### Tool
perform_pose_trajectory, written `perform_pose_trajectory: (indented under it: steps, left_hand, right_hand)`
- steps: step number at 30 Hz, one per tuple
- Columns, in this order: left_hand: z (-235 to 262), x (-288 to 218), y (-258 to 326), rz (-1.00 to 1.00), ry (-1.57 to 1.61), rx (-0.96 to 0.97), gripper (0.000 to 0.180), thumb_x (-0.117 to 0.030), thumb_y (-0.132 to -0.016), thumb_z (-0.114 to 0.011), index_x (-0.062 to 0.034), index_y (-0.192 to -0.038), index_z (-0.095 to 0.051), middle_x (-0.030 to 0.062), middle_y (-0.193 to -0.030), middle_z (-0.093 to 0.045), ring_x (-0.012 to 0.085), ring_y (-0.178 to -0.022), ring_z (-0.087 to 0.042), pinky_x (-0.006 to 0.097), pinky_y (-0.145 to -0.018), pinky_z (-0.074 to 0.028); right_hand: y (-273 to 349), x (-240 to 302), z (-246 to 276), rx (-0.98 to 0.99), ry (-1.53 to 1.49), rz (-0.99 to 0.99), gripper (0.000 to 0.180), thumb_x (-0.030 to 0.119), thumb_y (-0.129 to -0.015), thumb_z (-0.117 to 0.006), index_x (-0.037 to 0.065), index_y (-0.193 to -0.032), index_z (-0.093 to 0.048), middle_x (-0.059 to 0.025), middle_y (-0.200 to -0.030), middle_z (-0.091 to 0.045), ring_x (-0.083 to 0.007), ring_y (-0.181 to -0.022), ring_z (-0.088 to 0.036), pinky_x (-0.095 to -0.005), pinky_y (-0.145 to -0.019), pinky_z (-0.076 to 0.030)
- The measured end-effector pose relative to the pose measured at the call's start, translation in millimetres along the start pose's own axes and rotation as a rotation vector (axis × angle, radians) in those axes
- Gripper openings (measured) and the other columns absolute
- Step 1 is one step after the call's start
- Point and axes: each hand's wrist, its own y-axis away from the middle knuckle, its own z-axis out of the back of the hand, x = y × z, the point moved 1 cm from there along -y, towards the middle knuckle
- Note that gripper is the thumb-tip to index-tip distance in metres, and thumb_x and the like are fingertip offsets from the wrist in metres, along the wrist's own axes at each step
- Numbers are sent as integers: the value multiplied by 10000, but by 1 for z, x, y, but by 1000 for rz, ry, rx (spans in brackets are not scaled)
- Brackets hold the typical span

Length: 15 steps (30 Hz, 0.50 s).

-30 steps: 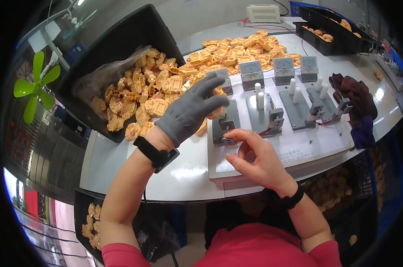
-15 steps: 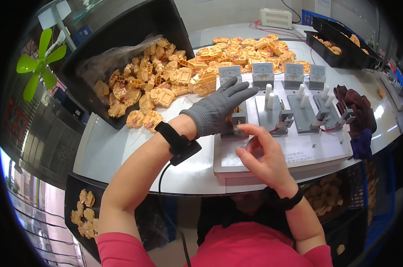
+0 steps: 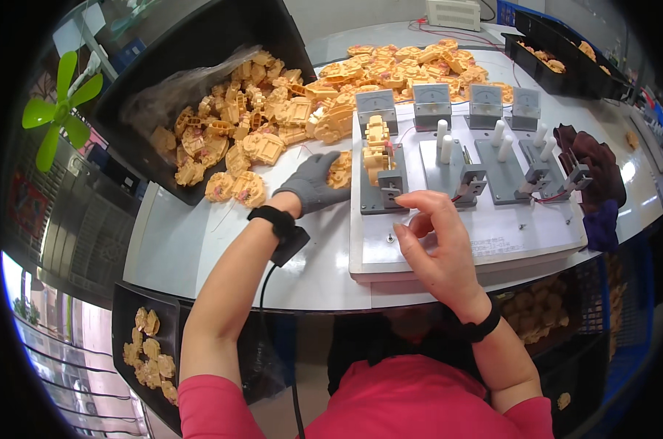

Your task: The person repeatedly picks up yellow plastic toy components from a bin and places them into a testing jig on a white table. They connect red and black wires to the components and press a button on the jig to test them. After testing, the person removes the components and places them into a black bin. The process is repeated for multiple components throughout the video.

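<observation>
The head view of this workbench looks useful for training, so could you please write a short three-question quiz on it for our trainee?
1. Which of the person's hands wears the grey glove?
2. True or false: the leftmost grey fixture has a yellowish part on it.
3. How many meters stand in the row behind the fixtures?
A) two
B) four
C) six

Key:
1. The left hand; the right hand is bare.
2. True; the part sits at that fixture, behind its small grey block.
3. B; four, side by side.
</observation>
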Motion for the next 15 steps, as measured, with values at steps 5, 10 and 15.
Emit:
perform_pose_trajectory:
  steps: [5,10,15]
  left_hand:
    - [-12,22,-2,12,9,-118,677,-291,-794,-730,-51,-1377,-484,211,-1237,-613,342,-1124,-614,376,-975,-490]
    - [1,45,57,152,596,-181,693,-261,-856,-701,-35,-1442,-409,109,-1234,-580,178,-1034,-617,322,-874,-547]
    - [25,-8,130,248,1049,-155,743,-287,-872,-659,-34,-1484,-321,111,-1267,-547,200,-1118,-589,341,-906,-517]
  right_hand:
    - [1,2,2,-7,-4,-13,328,20,-876,-666,45,-1194,-593,-105,-1146,-575,-136,-735,-571,-284,-715,-509]
    - [0,4,1,-8,-16,-8,333,3,-867,-670,44,-1190,-596,-107,-1148,-579,-134,-730,-579,-284,-712,-510]
    - [3,-1,0,-29,-50,-13,347,-18,-856,-669,46,-1189,-596,-109,-1158,-577,-130,-731,-580,-279,-709,-503]
